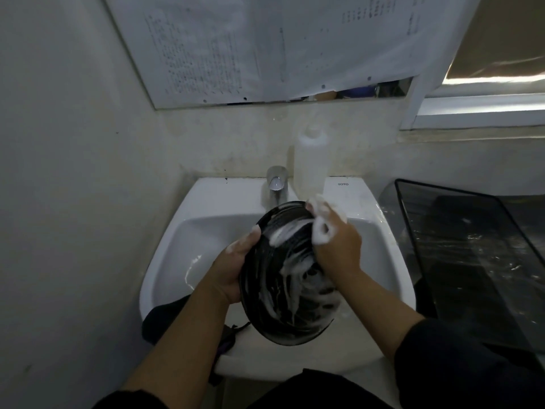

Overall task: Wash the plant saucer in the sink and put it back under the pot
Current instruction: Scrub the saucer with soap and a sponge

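Note:
A round black plant saucer [283, 290], streaked with white soap foam, is held tilted over the basin of the white sink [203, 231]. My left hand [233, 267] grips the saucer's left rim, thumb on the inner face. My right hand [336, 240], covered in foam, presses its fingers against the saucer's upper right inside; I cannot tell whether it holds a sponge. No pot is in view.
A chrome faucet [276, 184] stands at the back of the sink, no water visible. A translucent squeeze bottle [311, 160] sits right of the faucet. A dark plastic-lined bin [472, 261] stands to the right. The wall is close on the left, and a paper-covered mirror hangs above.

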{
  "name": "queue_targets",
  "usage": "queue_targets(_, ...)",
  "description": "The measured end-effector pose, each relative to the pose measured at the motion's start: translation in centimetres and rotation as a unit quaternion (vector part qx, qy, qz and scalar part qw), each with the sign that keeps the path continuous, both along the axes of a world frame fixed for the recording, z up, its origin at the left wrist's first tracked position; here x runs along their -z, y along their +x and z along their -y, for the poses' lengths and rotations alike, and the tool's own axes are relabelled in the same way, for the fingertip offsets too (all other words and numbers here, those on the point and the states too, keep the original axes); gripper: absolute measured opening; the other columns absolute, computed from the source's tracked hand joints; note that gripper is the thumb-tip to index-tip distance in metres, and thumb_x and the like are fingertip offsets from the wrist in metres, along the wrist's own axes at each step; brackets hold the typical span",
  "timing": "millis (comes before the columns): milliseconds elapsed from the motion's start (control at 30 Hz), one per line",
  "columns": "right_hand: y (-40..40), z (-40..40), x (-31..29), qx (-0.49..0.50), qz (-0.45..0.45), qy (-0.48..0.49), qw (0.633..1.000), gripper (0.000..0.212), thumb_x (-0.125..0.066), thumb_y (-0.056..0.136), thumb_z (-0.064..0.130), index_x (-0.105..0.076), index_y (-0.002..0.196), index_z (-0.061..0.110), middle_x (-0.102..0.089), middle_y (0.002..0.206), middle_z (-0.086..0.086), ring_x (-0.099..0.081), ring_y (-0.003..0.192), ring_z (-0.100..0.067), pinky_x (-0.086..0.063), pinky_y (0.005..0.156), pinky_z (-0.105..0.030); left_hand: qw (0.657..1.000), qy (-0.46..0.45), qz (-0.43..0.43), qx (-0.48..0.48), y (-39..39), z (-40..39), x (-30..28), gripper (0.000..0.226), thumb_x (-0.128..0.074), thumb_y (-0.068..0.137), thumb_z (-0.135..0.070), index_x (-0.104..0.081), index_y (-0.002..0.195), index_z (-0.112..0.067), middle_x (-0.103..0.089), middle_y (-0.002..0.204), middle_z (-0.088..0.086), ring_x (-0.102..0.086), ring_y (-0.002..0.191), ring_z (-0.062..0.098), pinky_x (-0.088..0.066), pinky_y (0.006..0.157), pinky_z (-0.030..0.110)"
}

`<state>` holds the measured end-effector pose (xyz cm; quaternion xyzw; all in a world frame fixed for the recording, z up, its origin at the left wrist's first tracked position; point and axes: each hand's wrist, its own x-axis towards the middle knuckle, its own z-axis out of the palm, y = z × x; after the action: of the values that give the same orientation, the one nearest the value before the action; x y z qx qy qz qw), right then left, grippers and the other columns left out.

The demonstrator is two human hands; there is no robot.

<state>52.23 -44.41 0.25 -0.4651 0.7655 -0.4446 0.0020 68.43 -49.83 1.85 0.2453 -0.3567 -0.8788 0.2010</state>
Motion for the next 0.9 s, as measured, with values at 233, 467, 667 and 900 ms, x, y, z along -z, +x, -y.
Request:
queue_targets(233, 6.0, -2.1, 1.8, -0.198, -0.125, -0.123, 0.964, 0.031, -0.058, 0.083, 0.005, -0.053, 0.114, 0.007, -0.066, 0.102, -0.026, -0.059, 0.097, -0.032, -0.052, 0.080, -0.032, 0.996, 0.062, -0.023, -0.060, 0.0, 0.1, 1.5, 0.052, -0.071, 0.070, -0.047, -0.074, 0.096, -0.003, -0.071, 0.098, 0.021, -0.070, 0.089, 0.031, -0.058, 0.069, 0.038)
queue_targets(467, 1.0, -2.2, 2.6, -0.086, -0.072, -0.012, 0.994, 0.046, -0.035, 0.079, 0.023, -0.054, 0.121, 0.020, -0.060, 0.106, -0.022, -0.052, 0.096, -0.037, -0.049, 0.081, -0.040, 0.998, 0.021, -0.049, -0.032, 0.2, 0.0, 2.2, 0.062, -0.087, 0.054, -0.042, -0.072, 0.105, -0.010, -0.070, 0.107, 0.015, -0.067, 0.099, 0.029, -0.057, 0.077, 0.037)
queue_targets(667, 5.6, -0.6, -0.3, -0.192, -0.090, 0.008, 0.977, 0.047, -0.043, 0.081, 0.027, -0.057, 0.122, 0.009, -0.058, 0.108, -0.017, -0.056, 0.094, -0.032, -0.043, 0.082, -0.033, 0.997, 0.002, 0.013, -0.073, 0.1, 0.5, 1.4, 0.042, -0.064, 0.074, -0.038, -0.071, 0.098, -0.004, -0.071, 0.096, 0.017, -0.070, 0.085, 0.028, -0.058, 0.069, 0.034)
queue_targets(900, 0.9, 1.3, -0.1, -0.028, 0.011, 0.016, 0.999, 0.020, -0.045, 0.082, 0.014, -0.064, 0.081, 0.008, -0.046, 0.089, -0.004, -0.051, 0.086, -0.015, -0.043, 0.076, -0.030, 0.997, -0.055, 0.039, -0.022, 0.9, -0.4, 2.4, 0.074, -0.088, 0.052, -0.044, -0.067, 0.109, -0.001, -0.069, 0.105, 0.020, -0.068, 0.093, 0.031, -0.056, 0.073, 0.035)
